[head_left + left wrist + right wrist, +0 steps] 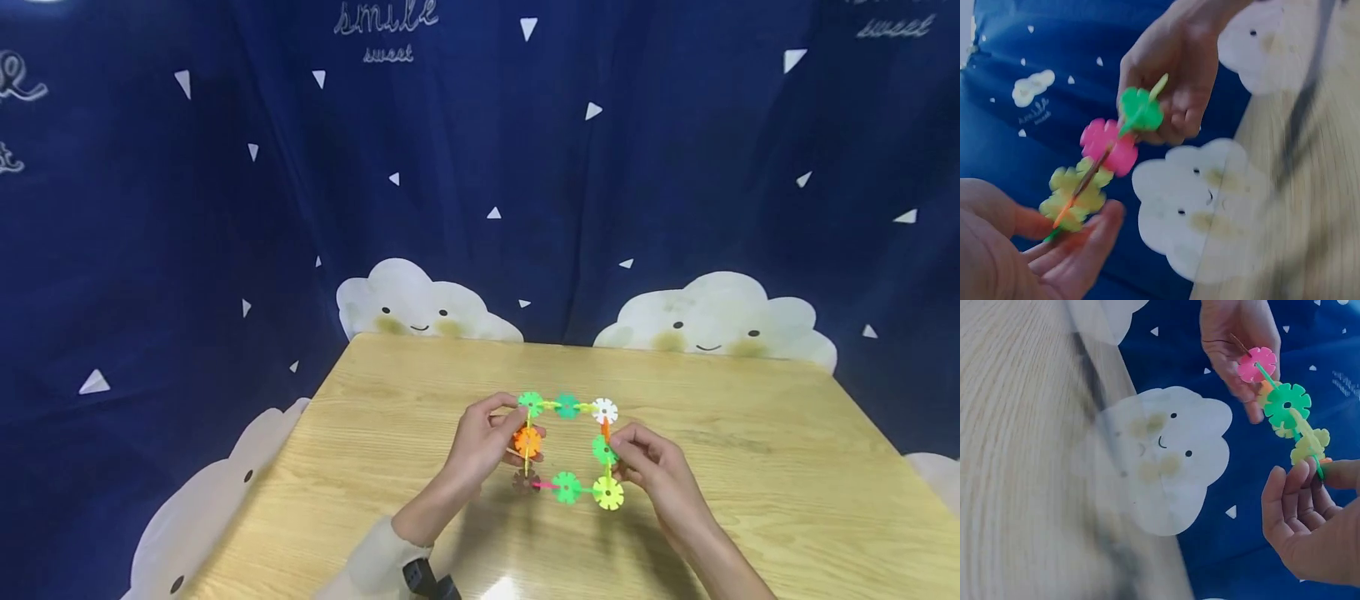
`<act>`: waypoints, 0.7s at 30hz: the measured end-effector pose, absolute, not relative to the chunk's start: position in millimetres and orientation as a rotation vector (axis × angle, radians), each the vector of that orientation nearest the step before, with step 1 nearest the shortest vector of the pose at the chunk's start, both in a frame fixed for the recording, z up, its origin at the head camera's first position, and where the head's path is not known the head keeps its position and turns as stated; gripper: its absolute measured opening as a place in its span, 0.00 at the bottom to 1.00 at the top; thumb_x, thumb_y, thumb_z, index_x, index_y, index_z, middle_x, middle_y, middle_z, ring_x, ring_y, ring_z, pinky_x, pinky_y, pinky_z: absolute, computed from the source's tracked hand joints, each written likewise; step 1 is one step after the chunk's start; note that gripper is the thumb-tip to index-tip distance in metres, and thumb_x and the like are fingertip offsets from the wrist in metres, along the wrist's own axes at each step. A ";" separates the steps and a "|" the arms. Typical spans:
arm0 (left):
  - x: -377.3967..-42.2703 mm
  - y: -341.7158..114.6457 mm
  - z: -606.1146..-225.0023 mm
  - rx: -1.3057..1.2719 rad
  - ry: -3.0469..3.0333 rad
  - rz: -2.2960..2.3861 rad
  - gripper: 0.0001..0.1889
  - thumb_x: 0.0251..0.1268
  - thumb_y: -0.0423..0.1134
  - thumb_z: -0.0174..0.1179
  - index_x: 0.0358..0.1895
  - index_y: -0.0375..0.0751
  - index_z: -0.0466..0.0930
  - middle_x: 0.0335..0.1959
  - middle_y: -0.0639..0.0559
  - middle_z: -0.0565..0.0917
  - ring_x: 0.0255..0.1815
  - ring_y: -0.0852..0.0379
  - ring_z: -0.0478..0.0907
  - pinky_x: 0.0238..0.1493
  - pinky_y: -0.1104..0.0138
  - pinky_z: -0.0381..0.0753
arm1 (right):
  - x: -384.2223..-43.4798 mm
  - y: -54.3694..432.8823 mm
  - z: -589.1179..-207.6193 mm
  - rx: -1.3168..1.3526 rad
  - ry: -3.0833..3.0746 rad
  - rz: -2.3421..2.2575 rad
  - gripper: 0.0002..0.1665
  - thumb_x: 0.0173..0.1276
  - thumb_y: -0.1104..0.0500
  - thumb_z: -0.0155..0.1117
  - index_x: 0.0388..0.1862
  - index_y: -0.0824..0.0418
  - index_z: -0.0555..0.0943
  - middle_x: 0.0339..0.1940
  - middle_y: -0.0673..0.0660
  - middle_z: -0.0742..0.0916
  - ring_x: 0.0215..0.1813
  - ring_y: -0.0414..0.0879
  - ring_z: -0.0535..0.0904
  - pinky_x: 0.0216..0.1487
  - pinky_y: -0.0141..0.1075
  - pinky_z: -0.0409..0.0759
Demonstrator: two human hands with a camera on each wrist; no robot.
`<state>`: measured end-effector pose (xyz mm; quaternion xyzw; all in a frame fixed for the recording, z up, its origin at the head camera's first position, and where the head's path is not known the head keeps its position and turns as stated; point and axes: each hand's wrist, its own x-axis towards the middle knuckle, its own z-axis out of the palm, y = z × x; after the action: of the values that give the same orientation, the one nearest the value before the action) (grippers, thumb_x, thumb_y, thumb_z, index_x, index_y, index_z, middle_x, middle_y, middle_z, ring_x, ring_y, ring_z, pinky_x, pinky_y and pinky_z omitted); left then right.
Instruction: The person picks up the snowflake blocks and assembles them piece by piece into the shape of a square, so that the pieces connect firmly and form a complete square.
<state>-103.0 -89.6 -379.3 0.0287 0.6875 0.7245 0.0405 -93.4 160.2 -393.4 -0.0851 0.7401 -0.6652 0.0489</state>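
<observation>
Both hands hold up a square ring of interlocking notched plastic discs, with a teal disc (567, 407) in its top side. My left hand (483, 437) grips the left side, thumb at the green corner disc (531, 405) and fingers behind the orange disc (527, 442). On the opposite side, my right hand (663, 475) pinches the edge at a green disc (604, 450). A white disc (604, 411) forms the top right corner, a yellow disc (608, 493) the bottom right and a brown disc (526, 481) the bottom left. In the right wrist view a pink disc (1256, 365) shows near the left hand.
A wooden table (787, 467) spreads beneath the hands, which cast shadows on it. Behind it hangs a dark blue curtain (465, 150) with white triangles and smiling clouds (720, 321). A black strap device (429, 579) sits at the left sleeve.
</observation>
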 end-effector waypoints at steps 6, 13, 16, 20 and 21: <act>-113.3 -92.4 -394.1 0.036 2.095 2.081 0.19 0.75 0.45 0.61 0.53 0.31 0.84 0.43 0.41 0.84 0.32 0.52 0.83 0.27 0.61 0.89 | -100.8 167.0 -407.6 -0.047 2.287 -1.933 0.15 0.78 0.56 0.63 0.46 0.70 0.80 0.32 0.54 0.86 0.35 0.45 0.82 0.43 0.38 0.84; -119.3 -98.4 -420.2 0.052 1.944 2.067 0.27 0.77 0.43 0.56 0.64 0.19 0.71 0.49 0.31 0.83 0.35 0.50 0.85 0.39 0.61 0.91 | -112.0 176.2 -427.1 -0.008 2.305 -1.773 0.19 0.78 0.58 0.62 0.56 0.74 0.77 0.35 0.60 0.88 0.32 0.47 0.83 0.41 0.40 0.87; -121.7 -99.2 -427.5 0.058 1.930 2.050 0.28 0.78 0.42 0.55 0.66 0.17 0.68 0.50 0.28 0.83 0.37 0.47 0.87 0.43 0.58 0.91 | -114.3 180.8 -434.2 -0.010 2.301 -1.704 0.21 0.80 0.58 0.58 0.60 0.75 0.76 0.37 0.61 0.87 0.32 0.48 0.83 0.39 0.40 0.88; -124.2 -98.2 -434.2 0.058 1.936 2.013 0.28 0.79 0.43 0.54 0.67 0.18 0.67 0.50 0.29 0.83 0.43 0.42 0.87 0.49 0.53 0.89 | -115.3 184.8 -441.0 -0.038 2.271 -1.666 0.22 0.79 0.60 0.54 0.62 0.77 0.75 0.39 0.63 0.86 0.32 0.50 0.82 0.35 0.41 0.88; -124.4 -97.8 -435.5 0.057 1.942 2.002 0.29 0.79 0.43 0.54 0.67 0.18 0.67 0.51 0.29 0.83 0.44 0.41 0.87 0.50 0.52 0.89 | -115.4 185.3 -442.2 -0.053 2.271 -1.655 0.22 0.79 0.60 0.54 0.62 0.77 0.75 0.40 0.64 0.86 0.32 0.50 0.82 0.35 0.41 0.88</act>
<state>-124.4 -97.8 -435.5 0.0200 0.6854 0.7066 0.1748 -115.4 185.3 -442.2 -0.0187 0.7969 -0.5809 0.1647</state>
